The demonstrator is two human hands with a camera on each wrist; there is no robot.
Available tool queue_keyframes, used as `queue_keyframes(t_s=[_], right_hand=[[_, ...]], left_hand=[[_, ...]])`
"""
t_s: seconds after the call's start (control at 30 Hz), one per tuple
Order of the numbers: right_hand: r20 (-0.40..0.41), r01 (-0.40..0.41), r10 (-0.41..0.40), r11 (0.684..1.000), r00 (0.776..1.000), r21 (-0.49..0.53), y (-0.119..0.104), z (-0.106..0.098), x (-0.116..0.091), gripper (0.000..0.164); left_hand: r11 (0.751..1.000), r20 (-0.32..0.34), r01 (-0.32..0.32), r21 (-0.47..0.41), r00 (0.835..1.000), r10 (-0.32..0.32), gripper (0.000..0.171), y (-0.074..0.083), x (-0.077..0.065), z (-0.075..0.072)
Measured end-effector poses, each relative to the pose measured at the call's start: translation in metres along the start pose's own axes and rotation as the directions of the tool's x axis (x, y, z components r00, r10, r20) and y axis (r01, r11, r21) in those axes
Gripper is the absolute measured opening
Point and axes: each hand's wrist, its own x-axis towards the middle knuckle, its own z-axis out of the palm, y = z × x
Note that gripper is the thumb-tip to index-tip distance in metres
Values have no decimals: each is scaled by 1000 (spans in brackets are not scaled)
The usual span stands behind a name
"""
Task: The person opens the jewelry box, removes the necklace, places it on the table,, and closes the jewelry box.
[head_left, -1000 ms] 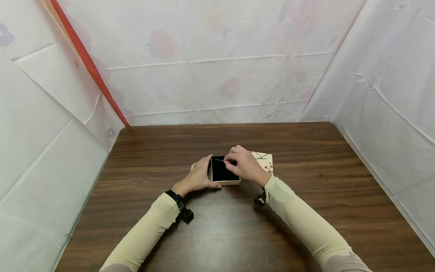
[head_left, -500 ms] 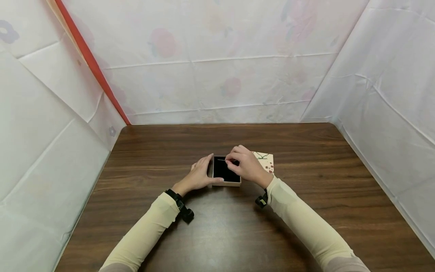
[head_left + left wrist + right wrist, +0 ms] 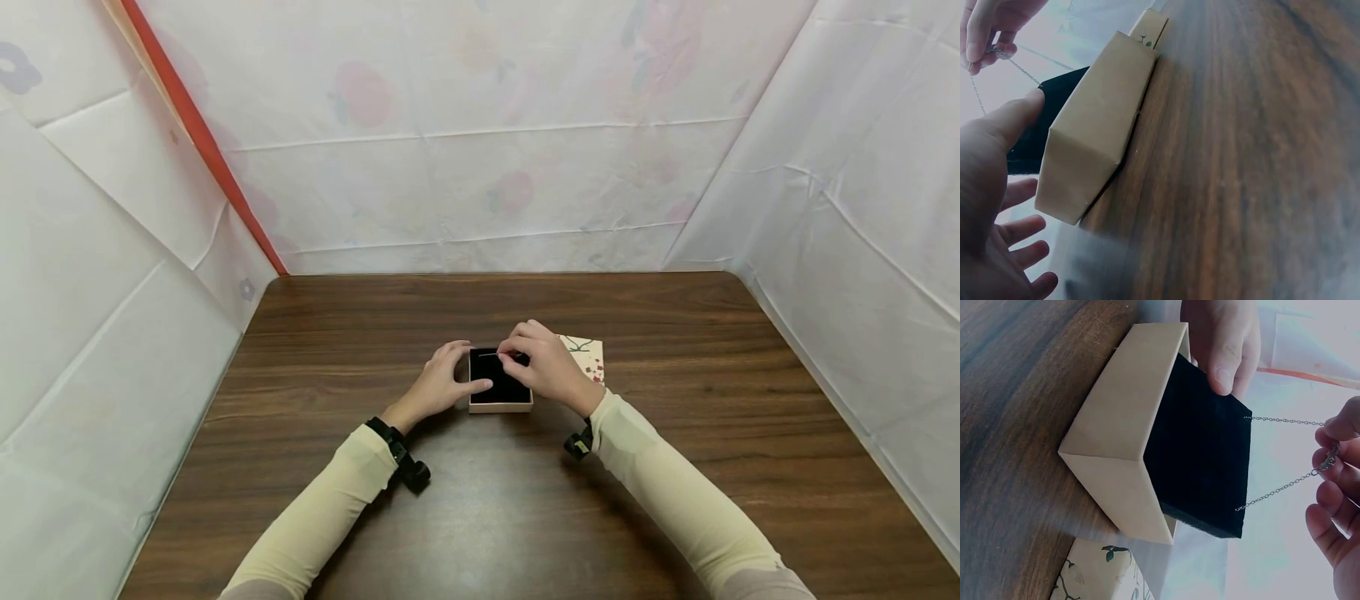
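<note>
On the brown wooden counter (image 3: 465,508), a small cream box (image 3: 1125,394) is standing open, and a black pad (image 3: 1200,450) is leaning in it at a tilt, with one edge rising above the rim. A thin necklace (image 3: 1285,420) is coming out of this pad at two places, both near the raised edge. The right hand (image 3: 545,364) is pinching the necklace at its silvery pendant (image 3: 1330,457), so both strands are stretching between the pad and these fingertips. The left hand (image 3: 438,383) is not clenching: its thumb is resting on the pad, while its other fingers are spreading loosely at the left side of the box; whether they are touching it, I cannot tell. To the right of the box, a flowered lid (image 3: 589,358) is lying, partly hidden by the right hand. Pale yellow sleeves (image 3: 337,479) are covering both forearms. Behind the counter, a white cloth (image 3: 450,183) with faint pink prints is hanging, and a red strip (image 3: 198,133) is running slantwise at the left.
</note>
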Motion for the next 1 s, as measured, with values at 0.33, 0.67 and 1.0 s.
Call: queue_keyframes(t_s=[0.33, 0.67, 1.0], right_hand=[[3, 2, -2, 1000, 1000, 5, 0, -1, 0, 7], [1, 1, -1, 1000, 1000, 8, 0, -4, 2, 8], [-21, 11, -11, 1000, 1000, 20, 0, -7, 6, 6]], left_hand=[[999, -19, -19, -28, 1000, 18, 47, 1, 2, 3], [1000, -46, -14, -18, 999, 13, 35, 2, 2, 5], [1000, -109, -17, 2, 994, 17, 35, 6, -1, 6]])
